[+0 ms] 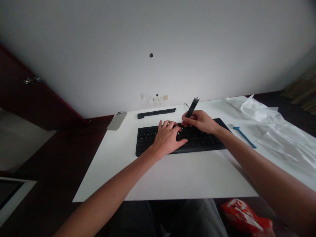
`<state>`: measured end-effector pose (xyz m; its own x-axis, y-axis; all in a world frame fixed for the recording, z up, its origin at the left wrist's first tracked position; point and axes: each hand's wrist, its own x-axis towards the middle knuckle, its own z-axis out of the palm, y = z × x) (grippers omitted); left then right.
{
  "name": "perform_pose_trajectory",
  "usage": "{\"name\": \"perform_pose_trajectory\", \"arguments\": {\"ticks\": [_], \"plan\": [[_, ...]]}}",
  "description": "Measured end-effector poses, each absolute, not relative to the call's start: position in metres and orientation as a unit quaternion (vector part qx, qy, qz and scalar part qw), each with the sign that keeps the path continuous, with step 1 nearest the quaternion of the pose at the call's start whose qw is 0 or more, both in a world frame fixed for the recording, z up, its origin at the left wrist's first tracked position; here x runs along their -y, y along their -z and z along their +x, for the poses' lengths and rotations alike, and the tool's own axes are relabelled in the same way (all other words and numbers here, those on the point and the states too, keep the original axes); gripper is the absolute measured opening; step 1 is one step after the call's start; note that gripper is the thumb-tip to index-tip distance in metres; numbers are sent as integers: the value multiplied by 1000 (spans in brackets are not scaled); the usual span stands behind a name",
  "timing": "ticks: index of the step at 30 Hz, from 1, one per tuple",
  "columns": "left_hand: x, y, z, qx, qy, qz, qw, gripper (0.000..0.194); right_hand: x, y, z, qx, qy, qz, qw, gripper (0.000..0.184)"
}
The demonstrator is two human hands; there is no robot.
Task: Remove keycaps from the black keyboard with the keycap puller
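One long black keyboard point(197, 140); right hand point(200, 121) grips black stick-shaped tool point(192, 107), left hand point(167, 137) splayed over keyboard.

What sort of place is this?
Probably a room in a home or small office: there's a white desk with a black keyboard on it, wall sockets behind, and a dark red door on the left.

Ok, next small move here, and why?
Probably a slight nudge of the black pen-like tool at the keyboard: the right hand grips it, tilted, lower end toward the keys, while the left hand rests there. Contact isn't clear.
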<state>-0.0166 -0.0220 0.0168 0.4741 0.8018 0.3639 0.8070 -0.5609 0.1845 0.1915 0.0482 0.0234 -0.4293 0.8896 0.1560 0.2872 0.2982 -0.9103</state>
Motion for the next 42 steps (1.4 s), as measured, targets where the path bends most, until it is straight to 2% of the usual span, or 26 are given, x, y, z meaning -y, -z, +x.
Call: {"name": "perform_pose_trajectory", "arguments": {"ticks": [8,13,20,28,34,42], "plan": [[15,-15,-11,476,230,-848,-30,33,-46,-21,186,729,-457,-404,312,29],[15,-15,-11,476,243,-844,-48,32,-45,-23,187,729,-464,-399,306,33],[15,-9,-14,483,239,-839,-71,36,-43,-26,185,715,-470,-413,312,33],[15,-11,-16,481,230,-843,-71,41,-45,-25,190,684,-523,-429,274,35],[16,-12,-20,502,246,-829,-27,40,-41,-34,192,757,-481,-373,240,36],[12,-8,-18,494,231,-838,-8,20,-34,-40,190,827,-376,-359,215,27]]}}
